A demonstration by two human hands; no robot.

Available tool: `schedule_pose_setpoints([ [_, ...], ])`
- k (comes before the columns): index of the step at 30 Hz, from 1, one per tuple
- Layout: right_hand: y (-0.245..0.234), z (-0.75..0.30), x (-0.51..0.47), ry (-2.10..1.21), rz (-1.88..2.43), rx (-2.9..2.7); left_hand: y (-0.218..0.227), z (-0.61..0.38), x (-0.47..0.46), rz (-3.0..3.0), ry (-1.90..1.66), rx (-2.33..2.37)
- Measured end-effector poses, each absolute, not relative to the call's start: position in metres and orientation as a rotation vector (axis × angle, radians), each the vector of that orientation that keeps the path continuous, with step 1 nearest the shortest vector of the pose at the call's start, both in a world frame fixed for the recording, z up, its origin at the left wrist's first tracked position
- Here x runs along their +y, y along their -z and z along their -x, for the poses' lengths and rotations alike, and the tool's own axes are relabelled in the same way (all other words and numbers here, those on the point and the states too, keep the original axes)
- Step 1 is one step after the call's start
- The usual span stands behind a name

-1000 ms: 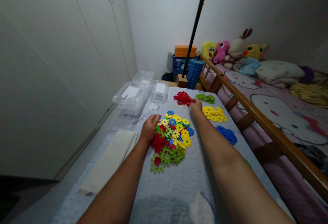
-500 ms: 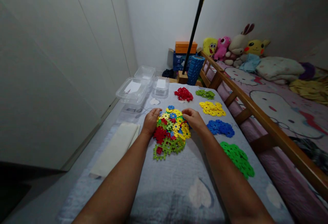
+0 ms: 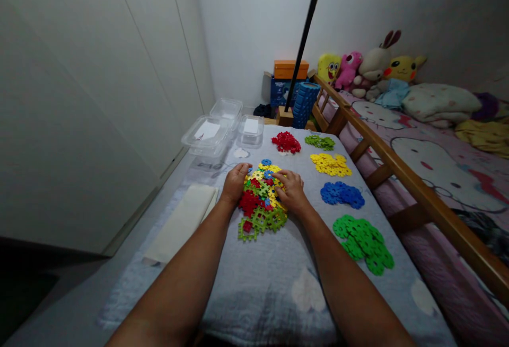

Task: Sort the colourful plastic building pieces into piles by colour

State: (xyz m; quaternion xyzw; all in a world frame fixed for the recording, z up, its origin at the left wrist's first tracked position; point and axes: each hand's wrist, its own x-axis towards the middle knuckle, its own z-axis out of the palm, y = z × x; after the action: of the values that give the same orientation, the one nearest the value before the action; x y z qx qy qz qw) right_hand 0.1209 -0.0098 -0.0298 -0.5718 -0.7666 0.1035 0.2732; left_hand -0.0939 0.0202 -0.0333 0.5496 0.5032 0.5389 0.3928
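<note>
my left hand point(image 3: 235, 181) and right hand point(image 3: 292, 192) on the mixed pile point(image 3: 260, 206) of plastic pieces

the mixed pile lies on the grey quilt point(image 3: 270, 278). my left fingers rest loose at its left edge, gripping nothing. my right fingers curl down onto its right side; whether they pinch a piece i cannot tell. right of the pile sit the yellow heap point(image 3: 331, 164), blue heap point(image 3: 342, 194) and green heap point(image 3: 361, 238).

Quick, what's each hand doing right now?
Left hand: open, resting on the pile of toy pieces.
Right hand: fingers curled on the pile; grip cannot be told.
</note>
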Motion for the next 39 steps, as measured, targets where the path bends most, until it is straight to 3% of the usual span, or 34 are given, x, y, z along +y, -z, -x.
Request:
schedule_pose_setpoints([
  [17, 0.034, -0.127, -0.002, -0.401, 1.381, -1.757, 0.032, 0.088, 0.016, -1.175, -1.447, 1.151],
  [25, 0.036, -0.138, 0.024, -0.716, 1.408, -1.336, 0.036, 0.090, 0.020, -1.198, -1.444, 1.214],
  [39, 0.031, -0.159, 0.160, -0.423, 1.727, -1.164, 0.039, 0.092, 0.023, -1.252, -1.397, 1.244],
])
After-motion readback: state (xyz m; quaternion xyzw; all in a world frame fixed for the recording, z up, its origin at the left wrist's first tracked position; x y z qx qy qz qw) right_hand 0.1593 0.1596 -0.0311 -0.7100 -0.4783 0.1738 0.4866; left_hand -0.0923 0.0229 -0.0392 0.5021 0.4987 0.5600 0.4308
